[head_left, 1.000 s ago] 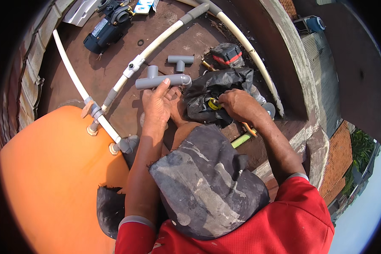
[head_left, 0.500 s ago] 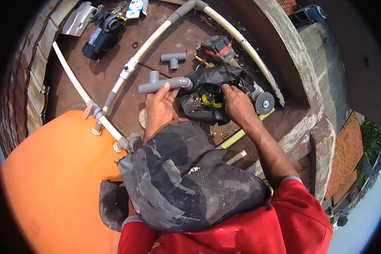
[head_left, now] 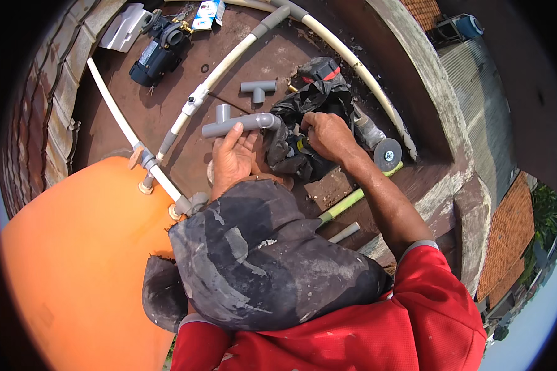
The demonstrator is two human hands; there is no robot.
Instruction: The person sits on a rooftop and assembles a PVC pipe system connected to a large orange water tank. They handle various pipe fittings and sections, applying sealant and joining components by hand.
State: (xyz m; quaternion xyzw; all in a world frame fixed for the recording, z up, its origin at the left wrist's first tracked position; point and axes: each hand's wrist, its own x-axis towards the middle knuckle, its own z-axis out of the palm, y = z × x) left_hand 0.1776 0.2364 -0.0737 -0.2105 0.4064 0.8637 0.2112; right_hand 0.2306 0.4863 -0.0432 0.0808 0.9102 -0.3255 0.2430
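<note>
My left hand is closed around a grey PVC tee, thumb along its front. A grey elbow sits at the tee's right end, against the black plastic bag. At the bag's mouth, my right hand has its fingers curled in a pinch on the dark plastic; whether anything else is in them is hidden. Something yellow shows inside the bag. Beyond my left hand, a second grey tee lies loose on the brown surface.
A cordless angle grinder with a cutting disc lies right of the bag. White pipe runs cross the far area near a dark water pump. An orange tank stands at left; a raised concrete edge bounds the right.
My right hand has shifted left and slightly up, and the bag has folded leftward with it, uncovering more of the grinder. My left hand still holds the tee.
</note>
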